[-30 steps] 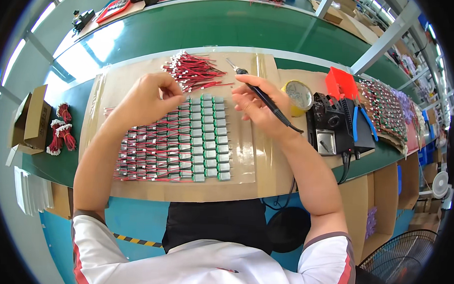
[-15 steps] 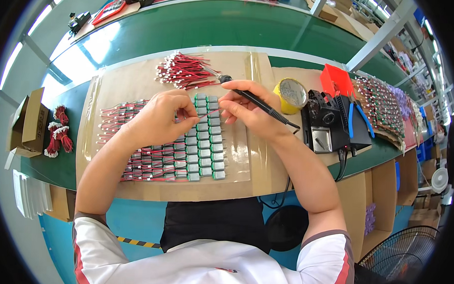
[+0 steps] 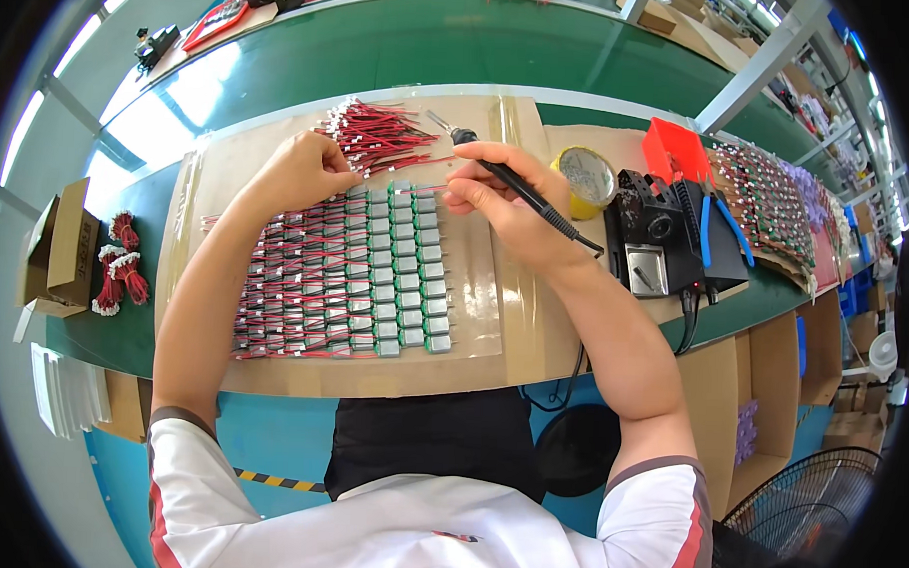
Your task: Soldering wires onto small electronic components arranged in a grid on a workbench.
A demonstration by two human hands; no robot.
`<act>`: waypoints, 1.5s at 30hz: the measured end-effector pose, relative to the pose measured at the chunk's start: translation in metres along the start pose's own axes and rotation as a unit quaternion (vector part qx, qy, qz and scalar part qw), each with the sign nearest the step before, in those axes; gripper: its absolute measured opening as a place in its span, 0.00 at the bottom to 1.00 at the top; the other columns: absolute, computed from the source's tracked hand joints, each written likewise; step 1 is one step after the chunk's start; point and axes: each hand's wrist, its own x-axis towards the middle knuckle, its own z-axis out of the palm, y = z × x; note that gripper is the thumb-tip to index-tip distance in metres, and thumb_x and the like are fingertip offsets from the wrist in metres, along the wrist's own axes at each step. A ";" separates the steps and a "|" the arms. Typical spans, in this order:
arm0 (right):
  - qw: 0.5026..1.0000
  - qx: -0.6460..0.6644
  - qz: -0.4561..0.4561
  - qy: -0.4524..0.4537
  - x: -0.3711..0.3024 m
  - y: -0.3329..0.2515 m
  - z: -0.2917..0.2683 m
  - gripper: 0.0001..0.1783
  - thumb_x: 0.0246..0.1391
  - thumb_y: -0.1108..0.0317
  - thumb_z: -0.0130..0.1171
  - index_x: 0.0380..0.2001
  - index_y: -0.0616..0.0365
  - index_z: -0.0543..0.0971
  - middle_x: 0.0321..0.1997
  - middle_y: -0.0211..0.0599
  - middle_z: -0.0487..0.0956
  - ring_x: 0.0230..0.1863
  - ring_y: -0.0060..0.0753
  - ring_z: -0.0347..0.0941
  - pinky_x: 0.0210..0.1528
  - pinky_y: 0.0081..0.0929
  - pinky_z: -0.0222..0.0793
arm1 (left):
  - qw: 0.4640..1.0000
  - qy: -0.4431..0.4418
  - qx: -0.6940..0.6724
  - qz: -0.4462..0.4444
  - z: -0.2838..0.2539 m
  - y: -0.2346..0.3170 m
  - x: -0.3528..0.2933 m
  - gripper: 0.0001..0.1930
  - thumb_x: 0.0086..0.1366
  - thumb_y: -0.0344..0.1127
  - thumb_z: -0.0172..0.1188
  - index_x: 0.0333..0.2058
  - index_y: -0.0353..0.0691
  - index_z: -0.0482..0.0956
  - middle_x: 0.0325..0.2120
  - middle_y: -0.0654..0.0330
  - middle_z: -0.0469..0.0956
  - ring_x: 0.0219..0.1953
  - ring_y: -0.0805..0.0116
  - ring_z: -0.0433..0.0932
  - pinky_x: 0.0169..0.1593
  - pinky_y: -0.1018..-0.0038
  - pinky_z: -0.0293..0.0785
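Observation:
Across the back of my right hand [image 3: 512, 201] lies a black soldering iron [image 3: 518, 184], gripped with its metal tip pointing up and left. Thumb and finger of that hand also pinch the end of a thin red wire [image 3: 425, 189]. My left hand [image 3: 306, 174] is closed in a pinch at the top of the rows; what sits between its fingertips is hidden. Below both hands, small grey motors [image 3: 382, 294] with green ends stand in tight rows, red wires running left from them. Beyond my left hand is a pile of red wires with white connectors [image 3: 375, 136].
Right of my right hand stand a yellow tin [image 3: 585, 178], a black soldering station [image 3: 667, 226], blue-handled pliers [image 3: 706, 233] and a red bin [image 3: 674, 151]. More wired parts [image 3: 762, 210] lie far right. At left are an open carton [image 3: 60, 245] and wire bundles [image 3: 123, 272].
Both hands have moved up from the middle of the motor rows to their far end. My left hand has also gone left, away from my right; the soldering iron stays in my right hand.

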 end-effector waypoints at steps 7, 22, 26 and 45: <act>0.998 -0.041 -0.046 -0.015 -0.001 0.003 -0.004 0.21 0.61 0.85 0.63 0.56 0.63 0.79 0.42 0.42 0.86 0.42 0.32 0.87 0.47 0.28 0.87 | 0.997 -0.009 0.077 0.017 -0.004 0.003 0.010 0.11 0.57 0.36 0.72 0.26 0.32 0.86 0.21 0.60 0.82 0.25 0.72 0.78 0.32 0.71 0.75; 0.978 -0.101 -0.173 -0.063 -0.008 0.002 0.006 0.26 0.55 0.87 0.66 0.57 0.61 0.80 0.45 0.44 0.86 0.39 0.29 0.88 0.43 0.23 0.84 | 0.970 -0.120 -0.165 0.131 0.010 0.079 -0.044 0.07 0.64 0.30 0.72 0.39 0.36 0.89 0.32 0.64 0.87 0.34 0.78 0.80 0.39 0.77 0.75; 0.982 -0.112 -0.144 -0.046 -0.009 -0.003 0.005 0.24 0.55 0.88 0.64 0.56 0.62 0.81 0.43 0.42 0.85 0.38 0.28 0.87 0.42 0.23 0.84 | 0.975 -0.088 -0.185 0.082 0.012 0.086 -0.047 0.05 0.64 0.29 0.71 0.36 0.35 0.88 0.31 0.65 0.86 0.32 0.80 0.79 0.38 0.78 0.75; 0.995 -0.076 -0.046 -0.043 -0.012 -0.003 0.006 0.20 0.65 0.77 0.63 0.60 0.61 0.80 0.38 0.39 0.87 0.33 0.23 0.84 0.36 0.22 0.83 | 0.974 -0.006 -0.225 0.017 0.003 0.044 -0.024 0.06 0.67 0.31 0.70 0.36 0.34 0.84 0.27 0.66 0.83 0.28 0.82 0.78 0.33 0.82 0.73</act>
